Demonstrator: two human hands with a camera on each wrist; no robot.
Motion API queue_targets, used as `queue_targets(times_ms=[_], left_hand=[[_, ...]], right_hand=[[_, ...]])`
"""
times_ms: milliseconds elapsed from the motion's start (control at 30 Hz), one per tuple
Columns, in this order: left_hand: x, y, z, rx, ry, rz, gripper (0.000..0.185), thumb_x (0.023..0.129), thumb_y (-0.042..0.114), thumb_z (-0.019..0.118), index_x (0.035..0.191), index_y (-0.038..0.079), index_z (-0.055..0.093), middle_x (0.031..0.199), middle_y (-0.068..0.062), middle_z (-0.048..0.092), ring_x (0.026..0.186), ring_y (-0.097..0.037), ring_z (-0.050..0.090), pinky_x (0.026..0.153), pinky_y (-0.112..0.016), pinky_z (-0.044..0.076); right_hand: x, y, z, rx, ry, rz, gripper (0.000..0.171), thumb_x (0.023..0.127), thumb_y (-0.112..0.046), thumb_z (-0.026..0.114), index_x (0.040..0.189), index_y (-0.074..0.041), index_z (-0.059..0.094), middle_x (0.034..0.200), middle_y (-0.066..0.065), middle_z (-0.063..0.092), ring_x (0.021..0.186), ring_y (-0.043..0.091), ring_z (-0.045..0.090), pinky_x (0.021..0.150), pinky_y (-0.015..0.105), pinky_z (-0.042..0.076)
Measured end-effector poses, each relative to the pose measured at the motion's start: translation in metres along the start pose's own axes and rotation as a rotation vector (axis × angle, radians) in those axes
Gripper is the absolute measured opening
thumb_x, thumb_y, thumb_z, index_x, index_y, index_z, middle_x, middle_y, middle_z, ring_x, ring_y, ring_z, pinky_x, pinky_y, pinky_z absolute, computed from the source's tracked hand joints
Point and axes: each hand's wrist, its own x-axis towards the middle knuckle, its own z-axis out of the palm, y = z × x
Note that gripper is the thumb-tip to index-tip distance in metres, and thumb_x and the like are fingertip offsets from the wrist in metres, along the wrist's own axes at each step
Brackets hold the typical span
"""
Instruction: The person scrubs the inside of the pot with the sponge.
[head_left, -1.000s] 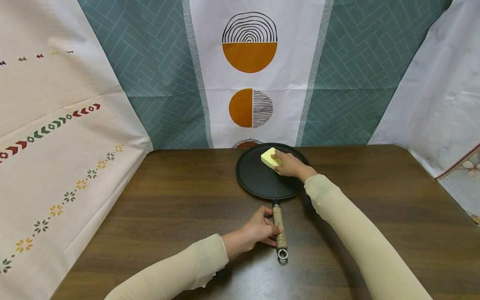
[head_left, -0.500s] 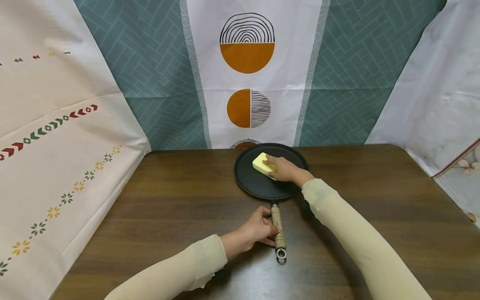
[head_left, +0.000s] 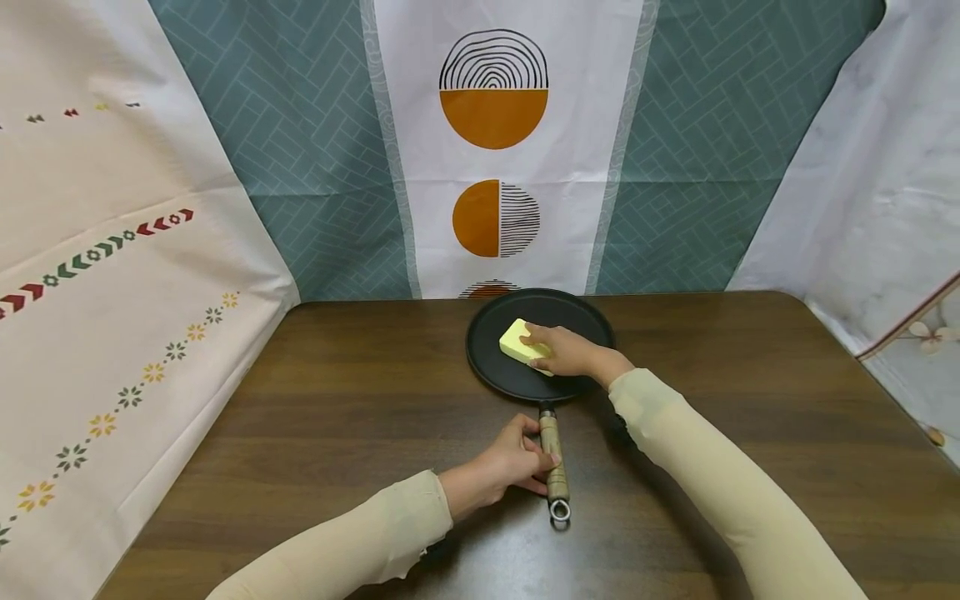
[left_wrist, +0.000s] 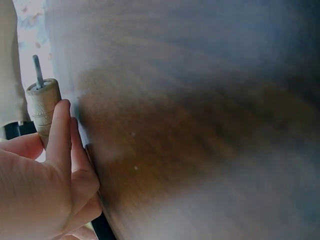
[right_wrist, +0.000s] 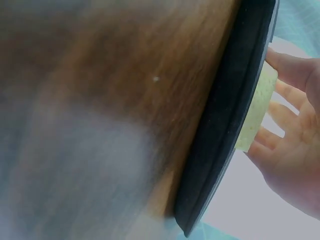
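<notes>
A round, flat black pan [head_left: 498,367] lies on the wooden table, its wooden handle [head_left: 556,483] pointing toward me. My left hand [head_left: 504,462] pinches that handle between thumb and fingers. In the left wrist view the handle [left_wrist: 42,107] shows its end with a metal ring, fingers on both sides. On the pan's surface my right hand [head_left: 566,350] grips a pale yellow sponge [head_left: 516,340], left of the pan's middle. Seen from the right wrist, the sponge [right_wrist: 258,112] sits flat against the pan [right_wrist: 225,110], with thumb and fingers around its edges.
The brown wooden table [head_left: 360,400] spreads around the pan. Behind its far edge hangs a teal and white patterned cloth [head_left: 322,150]. A cream embroidered cloth [head_left: 150,292] drapes along the left side, and a white cloth [head_left: 885,200] hangs on the right.
My right hand has slid the sponge leftward and toward me across the pan. The left hand keeps its hold on the handle; the whole view has shifted slightly.
</notes>
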Motion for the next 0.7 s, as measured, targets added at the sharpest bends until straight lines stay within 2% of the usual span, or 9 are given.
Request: queue_targets(times_ms=[333, 467, 700], left_hand=[[0.000, 0.001, 0.000, 0.006, 0.006, 0.005, 0.046, 0.085, -0.008, 0.065, 0.121, 0.001, 0.037, 0.088, -0.015, 0.051, 0.064, -0.022, 0.061, 0.060, -0.040, 0.060], [0.000, 0.000, 0.000, 0.006, 0.008, 0.012, 0.046, 0.085, -0.009, 0.065, 0.121, 0.000, 0.037, 0.088, -0.015, 0.050, 0.064, -0.022, 0.061, 0.060, -0.041, 0.060], [0.000, 0.000, 0.000, 0.006, -0.001, -0.002, 0.047, 0.086, -0.008, 0.065, 0.123, 0.000, 0.037, 0.089, -0.015, 0.051, 0.064, -0.021, 0.062, 0.059, -0.038, 0.060]], right_hand=[[-0.003, 0.000, -0.001, 0.018, 0.051, -0.051, 0.053, 0.095, -0.018, 0.063, 0.141, -0.001, 0.045, 0.151, 0.023, 0.031, 0.136, 0.041, 0.033, 0.111, 0.055, 0.030], [-0.004, -0.001, -0.006, 0.048, 0.087, -0.010, 0.055, 0.095, -0.019, 0.063, 0.143, -0.003, 0.043, 0.152, 0.021, 0.029, 0.137, 0.042, 0.030, 0.112, 0.055, 0.028], [-0.014, 0.005, -0.015, 0.059, 0.162, 0.057, 0.054, 0.096, -0.019, 0.060, 0.143, 0.000, 0.042, 0.152, 0.025, 0.027, 0.136, 0.045, 0.030, 0.112, 0.059, 0.026]])
